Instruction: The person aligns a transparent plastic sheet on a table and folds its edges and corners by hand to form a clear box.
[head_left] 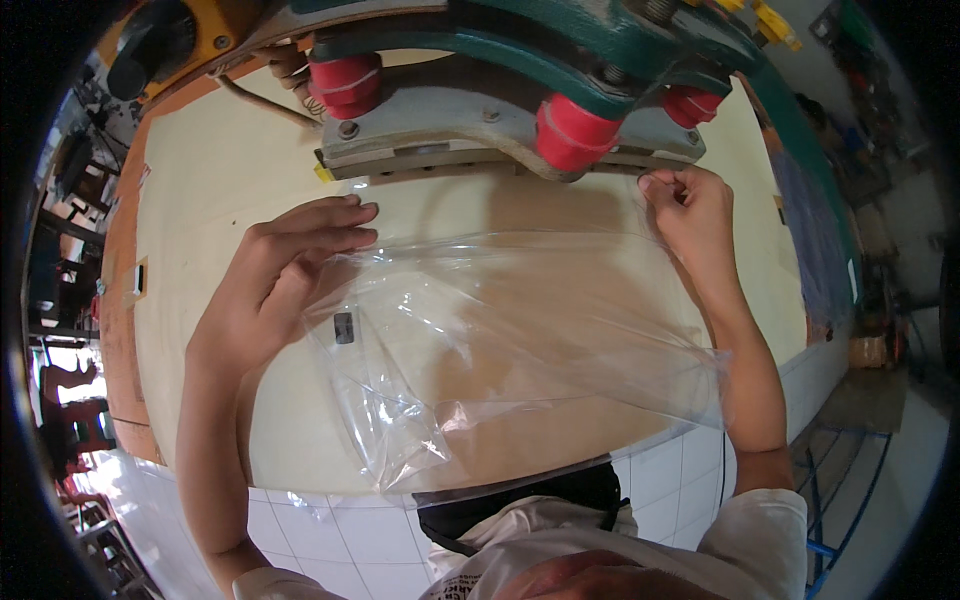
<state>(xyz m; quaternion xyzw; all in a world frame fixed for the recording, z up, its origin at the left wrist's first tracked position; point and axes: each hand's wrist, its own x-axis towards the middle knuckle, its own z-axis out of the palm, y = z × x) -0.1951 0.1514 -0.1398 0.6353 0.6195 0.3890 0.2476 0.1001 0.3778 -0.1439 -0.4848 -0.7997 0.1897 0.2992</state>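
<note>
A clear plastic sheet [520,330], creased and shiny, spreads across the pale tabletop in front of me, its near part hanging by the table's front edge. My right hand [690,205] pinches the sheet's far right side, close to the machine's bar. On the left, my left hand [290,265] rests against the sheet with its fingers stretched toward the right; the thumb is partly hidden under them. Just beyond both hands is the long metal bar [430,160] of a press-like machine. A small dark patch [344,328] shows near the sheet's left side.
Above the bar, the green machine frame [480,50] carries red knobs [577,132]. An orange box with a black dial [150,50] sits at the upper left. The pale table [190,200] has a wooden edge [125,330]. Blue metal rails [840,500] stand on the lower right.
</note>
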